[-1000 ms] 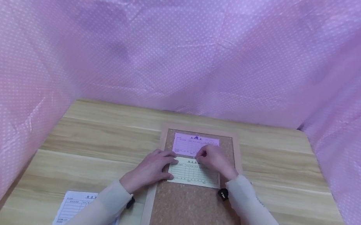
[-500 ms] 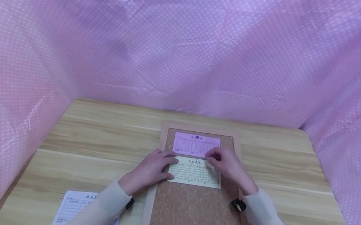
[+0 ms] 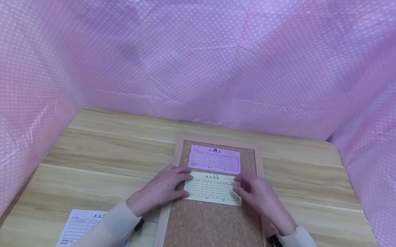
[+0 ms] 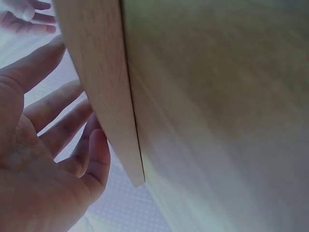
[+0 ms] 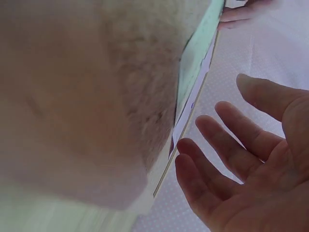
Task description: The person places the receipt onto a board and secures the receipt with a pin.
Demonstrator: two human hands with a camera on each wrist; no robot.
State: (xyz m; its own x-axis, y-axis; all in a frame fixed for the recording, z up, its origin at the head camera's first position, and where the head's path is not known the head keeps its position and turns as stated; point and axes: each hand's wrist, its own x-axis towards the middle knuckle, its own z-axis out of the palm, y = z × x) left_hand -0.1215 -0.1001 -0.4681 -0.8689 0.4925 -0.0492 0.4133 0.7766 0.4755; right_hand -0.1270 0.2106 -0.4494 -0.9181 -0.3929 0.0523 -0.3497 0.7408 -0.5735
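Observation:
A framed cork board (image 3: 218,239) lies on the table, with a pink form slip (image 3: 198,157) near its top and a pale yellow-green form slip (image 3: 207,187) just below. A small clear pin (image 3: 214,176) stands at the yellow slip's top middle, and a dark purple one (image 3: 215,150) on the pink slip. My left hand (image 3: 160,186) rests its fingertips on the yellow slip's left edge, fingers spread. At that slip's right edge is my right hand (image 3: 261,198), its fingers relaxed and holding nothing; the right wrist view shows its fingers (image 5: 231,145) loosely extended.
On the wooden table (image 3: 99,155), a white form slip (image 3: 78,229) lies left of the board, partly covered by my left sleeve (image 3: 103,229). Pink dotted cloth (image 3: 208,56) hangs behind and at both sides.
My right hand has let go of the clear pin at the yellow slip's top and moved right to that slip's right edge, its fingers opening. My left hand has stayed in place.

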